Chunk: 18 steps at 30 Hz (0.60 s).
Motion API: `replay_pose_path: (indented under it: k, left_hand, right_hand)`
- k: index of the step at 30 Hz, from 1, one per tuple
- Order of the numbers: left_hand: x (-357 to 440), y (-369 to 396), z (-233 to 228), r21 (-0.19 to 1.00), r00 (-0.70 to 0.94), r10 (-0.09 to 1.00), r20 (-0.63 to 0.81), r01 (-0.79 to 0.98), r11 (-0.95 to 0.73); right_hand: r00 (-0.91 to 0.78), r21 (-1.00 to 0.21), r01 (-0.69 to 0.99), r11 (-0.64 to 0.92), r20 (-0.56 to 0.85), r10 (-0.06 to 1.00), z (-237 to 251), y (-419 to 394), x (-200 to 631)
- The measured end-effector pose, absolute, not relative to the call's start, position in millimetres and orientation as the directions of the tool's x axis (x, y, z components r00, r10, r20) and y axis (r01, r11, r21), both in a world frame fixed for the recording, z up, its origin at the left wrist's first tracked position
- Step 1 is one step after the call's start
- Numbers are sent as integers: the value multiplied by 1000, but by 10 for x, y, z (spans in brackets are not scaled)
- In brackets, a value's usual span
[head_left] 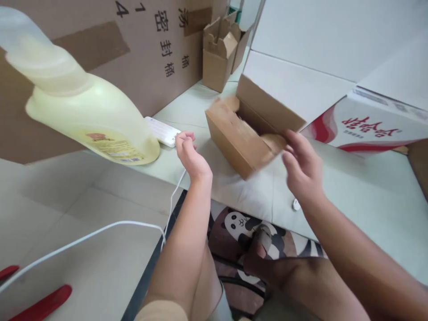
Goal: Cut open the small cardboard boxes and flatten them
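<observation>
Here the person's right hand (301,167) rests its fingertips on the near corner of a small open cardboard box (245,133), fingers spread and lightly curled on the flap rather than clamped round it, which seems to steady the tilted carton. The box sits on the pale worktop (351,196) near its front edge, its lid flap raised toward the back, so the inside faces the camera; what lies within is too blurred to make out. The left hand (189,154) hovers just left of the box, fingers loosely curled with nothing in them, touching or almost touching the end of a white power strip (163,130) whose white cable (100,232) hangs off the front edge toward the floor. A pale yellow detergent bottle (87,111) looms at the upper left, very near the lens, and its top is cut off by the frame. Behind, a large brown carton (147,49) with printed characters stands at the back edge, beside more small folded boxes (220,53). A red-and-white printed carton (371,127) lies at the right. Motion blur softens both hands.
</observation>
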<state>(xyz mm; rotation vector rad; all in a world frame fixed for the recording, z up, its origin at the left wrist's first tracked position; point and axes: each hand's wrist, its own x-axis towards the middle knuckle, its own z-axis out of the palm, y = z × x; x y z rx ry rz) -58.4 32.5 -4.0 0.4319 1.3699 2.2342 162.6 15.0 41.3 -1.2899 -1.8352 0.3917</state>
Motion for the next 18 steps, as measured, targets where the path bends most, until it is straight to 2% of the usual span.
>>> replay_pose_path:
  k: [4,6,8,11,14,18]
  left_hand:
    - [-331,252,-16,887,-564,793,233,-212,-411]
    - [-160,203,-3,889,-379,863,333,-177,-421]
    - [-19,177,1,887,-260,876,405,-119,-445]
    - [92,210,-18,866,-241,849,471,-54,-496]
    - [103,285,-59,884,-256,854,453,9,-467]
    - [85,299,-89,912,-251,878,408,81,-401]
  right_hand:
    - [199,-762,575,298,483,853,257,-546,2204]
    - [245,-778,578,248,454,857,157,-685,2326]
    - [224,-793,569,219,406,886,71,-696,2384]
    - [198,-855,443,270,387,901,-43,-589,2456]
    - [201,-883,314,348,420,885,-135,-505,2518]
    - [132,-857,340,389,452,882,-158,-503,2547]
